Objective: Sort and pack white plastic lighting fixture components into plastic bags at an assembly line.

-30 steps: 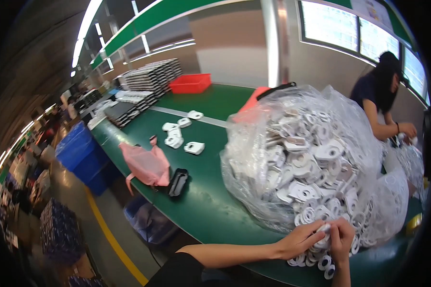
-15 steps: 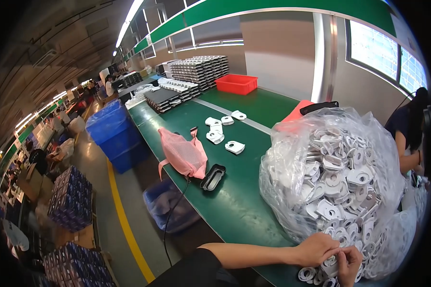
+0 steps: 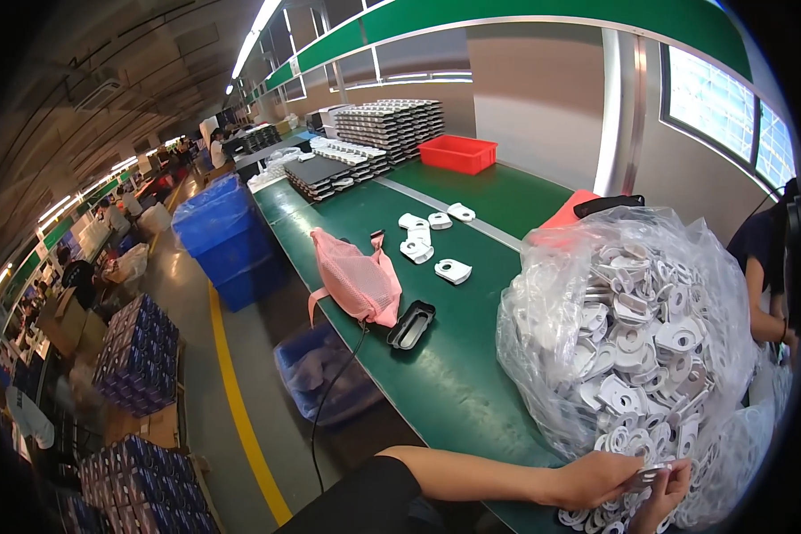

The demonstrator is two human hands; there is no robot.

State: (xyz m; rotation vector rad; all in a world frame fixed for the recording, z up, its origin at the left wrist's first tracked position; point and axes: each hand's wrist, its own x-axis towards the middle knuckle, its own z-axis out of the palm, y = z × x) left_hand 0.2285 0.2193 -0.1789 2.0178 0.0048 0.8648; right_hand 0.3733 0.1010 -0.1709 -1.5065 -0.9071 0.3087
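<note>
L hand (image 3: 596, 479) and R hand (image 3: 660, 492) both pinching one white plastic part (image 3: 647, 475), at foot of clear bag of parts (image 3: 627, 329), green bench (image 3: 454, 374)

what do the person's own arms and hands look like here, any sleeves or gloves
Both hands are bare, with no gloves. The left hand is at the end of a long bare forearm that comes out of a short black sleeve near the lower edge. Of the right hand only the fingers and part of the wrist show; no sleeve, watch or ring can be made out there.
</note>
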